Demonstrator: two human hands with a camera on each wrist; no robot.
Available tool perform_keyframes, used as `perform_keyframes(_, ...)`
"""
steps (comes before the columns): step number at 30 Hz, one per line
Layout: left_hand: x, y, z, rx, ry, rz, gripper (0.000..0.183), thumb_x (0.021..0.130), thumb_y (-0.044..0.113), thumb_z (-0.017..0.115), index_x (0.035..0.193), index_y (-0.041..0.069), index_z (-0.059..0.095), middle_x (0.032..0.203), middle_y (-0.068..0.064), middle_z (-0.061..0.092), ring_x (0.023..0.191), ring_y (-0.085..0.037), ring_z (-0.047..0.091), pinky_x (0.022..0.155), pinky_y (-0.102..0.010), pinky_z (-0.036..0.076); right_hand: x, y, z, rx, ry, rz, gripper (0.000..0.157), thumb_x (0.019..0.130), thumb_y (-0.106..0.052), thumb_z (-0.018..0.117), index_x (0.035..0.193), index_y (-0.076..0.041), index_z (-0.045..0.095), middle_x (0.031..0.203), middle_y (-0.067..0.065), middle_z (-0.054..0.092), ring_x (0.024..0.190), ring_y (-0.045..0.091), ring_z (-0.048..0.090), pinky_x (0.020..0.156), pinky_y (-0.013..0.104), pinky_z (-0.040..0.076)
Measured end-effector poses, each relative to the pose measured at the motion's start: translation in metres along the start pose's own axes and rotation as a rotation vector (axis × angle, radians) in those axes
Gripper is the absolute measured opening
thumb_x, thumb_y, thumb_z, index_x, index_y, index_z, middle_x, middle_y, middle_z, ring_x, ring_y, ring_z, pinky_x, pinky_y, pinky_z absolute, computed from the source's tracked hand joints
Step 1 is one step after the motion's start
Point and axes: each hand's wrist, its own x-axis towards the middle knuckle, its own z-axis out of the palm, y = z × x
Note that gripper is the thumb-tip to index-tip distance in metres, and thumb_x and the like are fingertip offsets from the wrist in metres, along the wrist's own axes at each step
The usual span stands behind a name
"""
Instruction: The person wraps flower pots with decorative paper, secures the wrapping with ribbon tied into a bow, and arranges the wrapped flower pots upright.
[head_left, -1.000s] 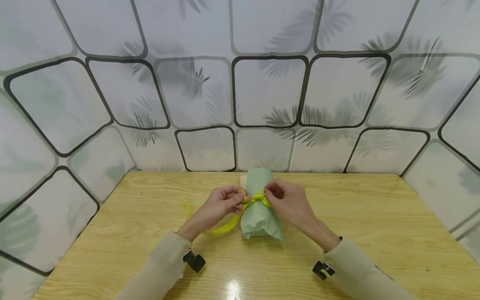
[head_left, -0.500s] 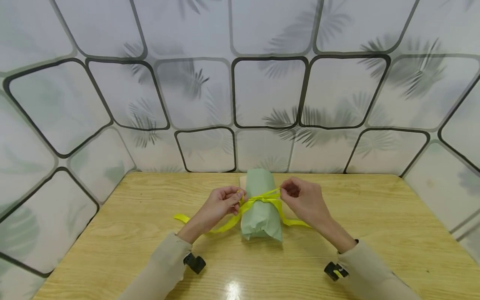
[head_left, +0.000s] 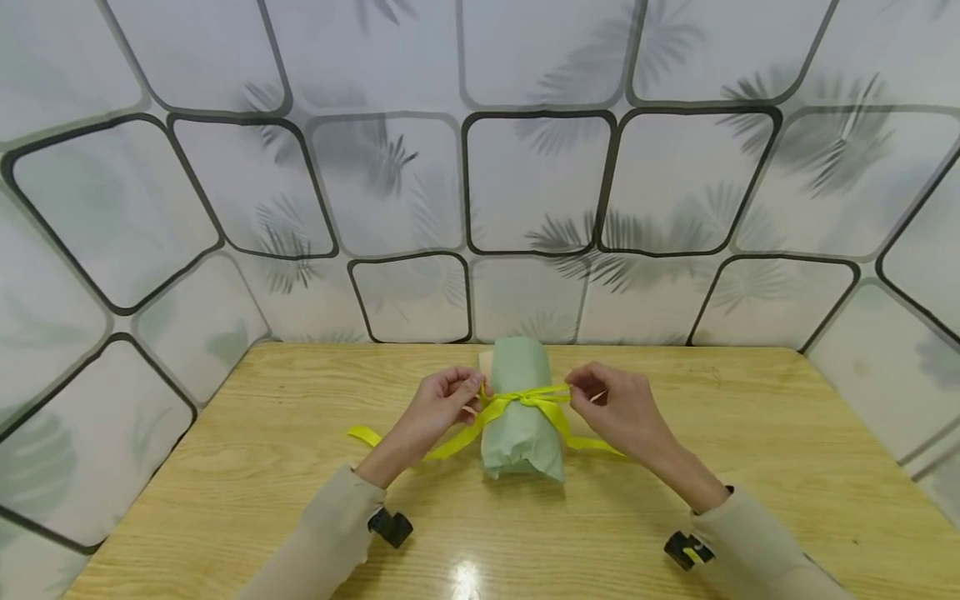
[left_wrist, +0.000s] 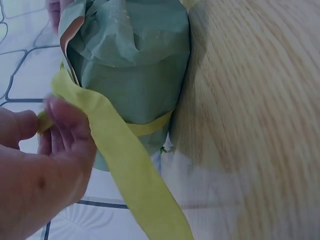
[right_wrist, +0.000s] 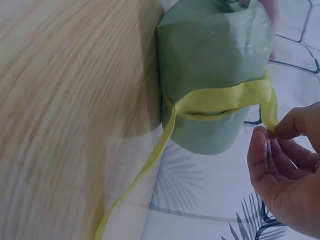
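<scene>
A parcel wrapped in pale green paper lies lengthwise near the table's back edge. Round its middle runs a yellow ribbon, knotted on top with loops drawn out to both sides. On the left, the left hand pinches one loop between thumb and fingers; the left wrist view shows a bit of ribbon in that pinch. The right hand pinches the other loop to the right of the parcel, its thumb and fingertip meeting on the ribbon. Loose ribbon tails trail on both sides.
The wooden table spreads around the parcel. Behind it stands a backdrop printed with dark rounded outlines and leaves. One ribbon tail reaches left past the left wrist; the other tail runs right under the right hand.
The right hand has moved right, away from the parcel, drawing its loop out longer. The knot looks tighter and flatter. The left hand has barely moved.
</scene>
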Motion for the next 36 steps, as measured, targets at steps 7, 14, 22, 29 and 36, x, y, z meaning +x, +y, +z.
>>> perform_keyframes(7, -0.003, 0.005, 0.005, 0.167, 0.157, -0.039, 0.045, 0.104, 0.041, 0.060, 0.133, 0.008, 0.053, 0.122, -0.013, 0.061, 0.099, -0.021, 0.066, 0.084, -0.038, 0.058, 0.001, -0.011, 0.003, 0.258, -0.081, 0.185, 0.013, 0.102, -0.012, 0.063, 0.111, -0.006, 0.070, 0.105, 0.014, 0.074, 0.081, 0.023, 0.072, 0.068, 0.031, 0.062)
perform_keyframes(14, -0.008, 0.009, 0.007, 0.296, 0.134, -0.093, 0.056, 0.097, 0.048, 0.069, 0.139, 0.015, 0.053, 0.105, -0.009, 0.070, 0.090, -0.019, 0.067, 0.078, -0.036, 0.057, 0.005, -0.018, 0.004, 0.445, -0.140, 0.308, 0.023, 0.105, -0.014, 0.060, 0.123, 0.001, 0.061, 0.111, 0.021, 0.071, 0.088, 0.016, 0.071, 0.072, 0.039, 0.062)
perform_keyframes(22, -0.008, 0.012, 0.008, 0.174, 0.188, -0.041, 0.036, 0.096, 0.022, 0.074, 0.129, 0.012, 0.064, 0.071, 0.002, 0.054, 0.075, -0.013, 0.060, 0.074, -0.034, 0.053, 0.008, -0.018, 0.006, 0.648, -0.106, 0.406, 0.028, 0.103, -0.010, 0.062, 0.124, 0.008, 0.059, 0.103, 0.006, 0.069, 0.091, 0.012, 0.070, 0.078, 0.029, 0.062)
perform_keyframes(29, -0.010, 0.011, 0.000, 0.474, 0.173, 0.097, 0.027, 0.095, 0.017, 0.075, 0.120, 0.012, 0.070, 0.089, -0.003, 0.069, 0.079, -0.013, 0.061, 0.071, -0.030, 0.051, 0.007, -0.012, 0.008, 0.615, -0.067, 0.379, 0.023, 0.100, -0.005, 0.065, 0.118, 0.009, 0.064, 0.103, 0.011, 0.067, 0.087, 0.013, 0.072, 0.080, 0.028, 0.062)
perform_keyframes(36, -0.015, 0.021, -0.007, 0.733, 0.159, 0.233, 0.022, 0.093, 0.012, 0.076, 0.114, 0.012, 0.071, 0.097, -0.006, 0.074, 0.083, -0.016, 0.069, 0.069, -0.030, 0.055, 0.003, -0.007, 0.005, 0.202, -0.013, 0.178, 0.012, 0.096, -0.006, 0.070, 0.107, -0.003, 0.075, 0.094, 0.011, 0.074, 0.067, 0.008, 0.063, 0.062, 0.025, 0.057)
